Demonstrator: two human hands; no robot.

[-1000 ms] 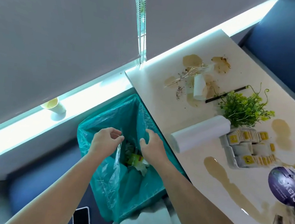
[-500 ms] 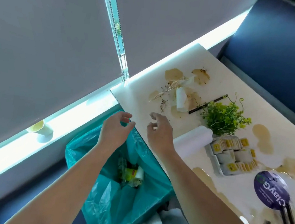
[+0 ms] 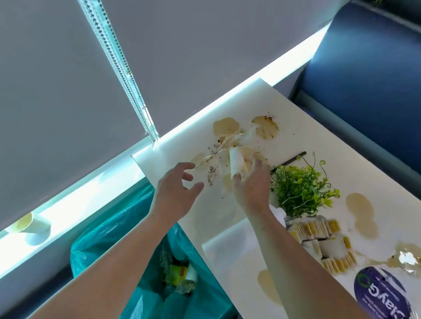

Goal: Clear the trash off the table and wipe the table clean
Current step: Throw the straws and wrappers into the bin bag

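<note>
Both hands have left the teal plastic bin bag (image 3: 121, 241) and reached the far end of the white table (image 3: 300, 122). Right hand (image 3: 250, 187) — fingers curled round the tipped white paper cup (image 3: 236, 159), which lies among brown spills (image 3: 225, 127). Left hand (image 3: 174, 194) — fingers spread, holding nothing, hovering just left of the cup.

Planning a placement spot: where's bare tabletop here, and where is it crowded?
Bare: strip between plant and blue seat; corner by the bin, under the left hand. Crowded: stains and crumbs round the paper cup the right hand grips; tray and roll nearer.
</note>
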